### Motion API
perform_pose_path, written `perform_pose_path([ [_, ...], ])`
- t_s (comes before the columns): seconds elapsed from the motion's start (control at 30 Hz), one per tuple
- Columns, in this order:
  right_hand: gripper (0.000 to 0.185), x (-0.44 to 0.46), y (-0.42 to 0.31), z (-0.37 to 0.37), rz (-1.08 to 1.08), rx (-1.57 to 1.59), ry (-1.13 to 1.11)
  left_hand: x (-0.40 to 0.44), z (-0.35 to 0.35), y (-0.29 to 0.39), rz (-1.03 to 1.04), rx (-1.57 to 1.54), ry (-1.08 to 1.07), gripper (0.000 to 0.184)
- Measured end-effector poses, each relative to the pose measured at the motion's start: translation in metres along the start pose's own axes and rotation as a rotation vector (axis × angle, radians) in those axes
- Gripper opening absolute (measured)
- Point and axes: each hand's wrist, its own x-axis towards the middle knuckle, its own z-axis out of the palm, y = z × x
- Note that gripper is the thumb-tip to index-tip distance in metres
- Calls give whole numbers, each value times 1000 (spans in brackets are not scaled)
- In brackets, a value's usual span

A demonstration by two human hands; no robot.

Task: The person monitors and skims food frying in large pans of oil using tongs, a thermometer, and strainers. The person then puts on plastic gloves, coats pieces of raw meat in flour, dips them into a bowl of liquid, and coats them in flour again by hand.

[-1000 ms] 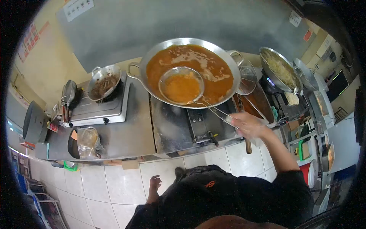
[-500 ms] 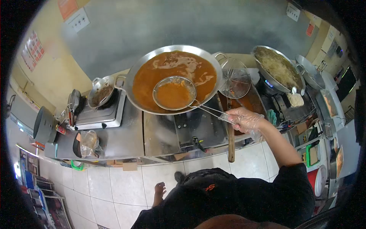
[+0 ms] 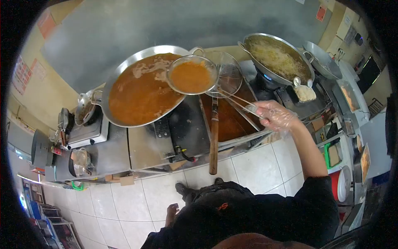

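My right hand [image 3: 273, 114], in a clear plastic glove, is closed round the long metal handle of a fine-mesh strainer [image 3: 192, 76]. The strainer's round basket is over the right rim of a large wok [image 3: 143, 89] of orange-brown liquid, and orange matter shows in its mesh. Just right of it, a wire skimmer [image 3: 228, 74] with a long wooden handle rests across a rectangular pan [image 3: 230, 126] holding brown liquid. My left hand [image 3: 171, 209] hangs low by my body above the floor, its fingers loosely bent and nothing visible in it.
On the right, a second wok [image 3: 277, 60] of bubbling oil sits over a blue flame, with a pale block [image 3: 304, 93] by its front edge. A small stove [image 3: 89, 128] with a pan stands on the left. The skimmer's wooden handle juts over the counter edge.
My right hand has moved the strainer from above the middle of the wok to its right rim and raised it. The view has turned right. My left hand still hangs down.
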Motion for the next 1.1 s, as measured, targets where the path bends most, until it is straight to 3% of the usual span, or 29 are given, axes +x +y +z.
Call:
perform_pose_path([
  [0.07, 42, -20, 9, -12, 21, -65, 59, -29, 24, 26, -78, 155, 57, 21],
  [0.13, 38, -38, 21, -21, 54, -70, 134, -70, 48, 54, 106, 330, 75, 24],
  [0.2, 33, -51, 38, -27, 96, -97, 175, -107, 68, 99, 99, 481, -40, 29],
  [0.27, 32, -56, 70, -33, 30, -196, 225, -83, 47, 89, 167, 422, -230, 31],
  [0.33, 29, -61, 91, -27, 61, -165, 265, -116, 58, 114, 300, 559, -215, 31],
  [0.4, 29, -55, 128, -23, -8, -263, 367, -104, 49, 111, 251, 565, -181, 29],
  [0.47, 31, -62, 136, -10, 57, -315, 426, -97, 38, 110, 239, 573, -175, 28],
  [0.53, 31, -62, 143, 3, -53, -807, 522, -90, 27, 110, 206, 425, -228, 28],
  [0.57, 31, -63, 143, 8, -49, -807, 527, -86, 23, 110, 169, 464, -195, 29],
  [0.73, 43, -70, 127, 48, 311, -1182, 512, -79, 0, 120, 109, 548, -246, 29],
  [0.8, 46, -71, 120, 64, 364, -1188, 547, -72, -15, 114, 169, 523, -294, 29],
  [0.87, 49, -71, 119, 76, 416, -1194, 581, -31, -47, 88, 403, 576, -398, 29],
  [0.9, 51, -71, 128, 77, 395, -1231, 599, -34, -48, 98, 411, 782, -388, 29],
  [0.97, 53, -67, 139, 80, 374, -1271, 627, -23, -75, 89, 235, 64, -583, 27],
  [1.0, 53, -65, 141, 82, 359, -1256, 643, -23, -77, 100, 239, 63, -591, 27],
  [1.07, 54, -59, 145, 92, 341, -1242, 663, -35, -91, 123, 618, 799, -385, 27],
  [1.1, 54, -54, 145, 97, 337, -1214, 701, -46, -93, 139, 565, 832, -354, 28],
])
